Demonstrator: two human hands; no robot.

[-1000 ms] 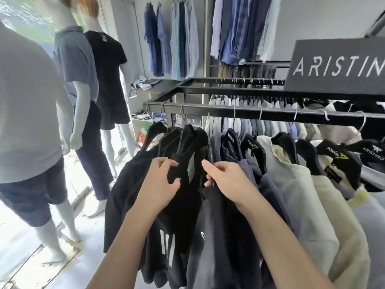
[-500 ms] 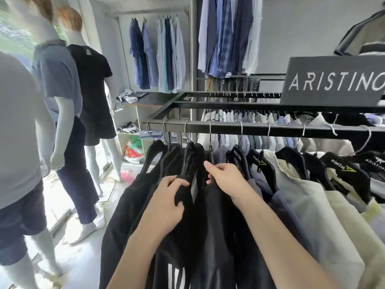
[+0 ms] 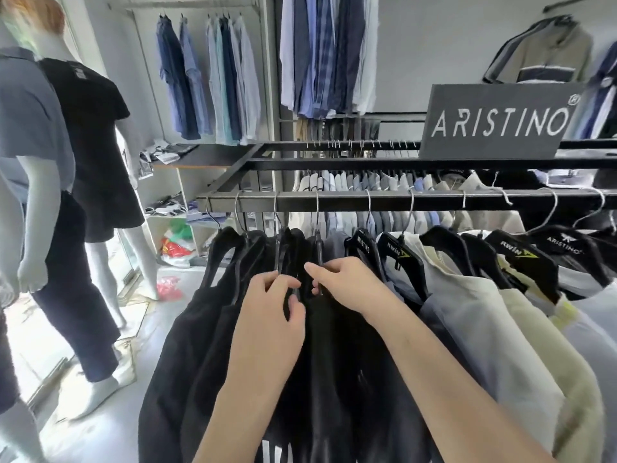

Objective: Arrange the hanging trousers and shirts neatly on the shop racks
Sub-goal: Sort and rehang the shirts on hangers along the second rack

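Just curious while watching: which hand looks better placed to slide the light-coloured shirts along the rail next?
Probably the right hand. It sits beside the grey and cream shirts on that side of the rail, while the left hand has its grip in the black garments.

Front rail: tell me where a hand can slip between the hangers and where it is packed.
Widest gaps on the front rail lie between the spaced hooks right of the right hand. The black shirts at the left end are bunched tight; both hands, the left hand included, work there.

matt metal rail (image 3: 434,201); black cloth shirts (image 3: 200,345)
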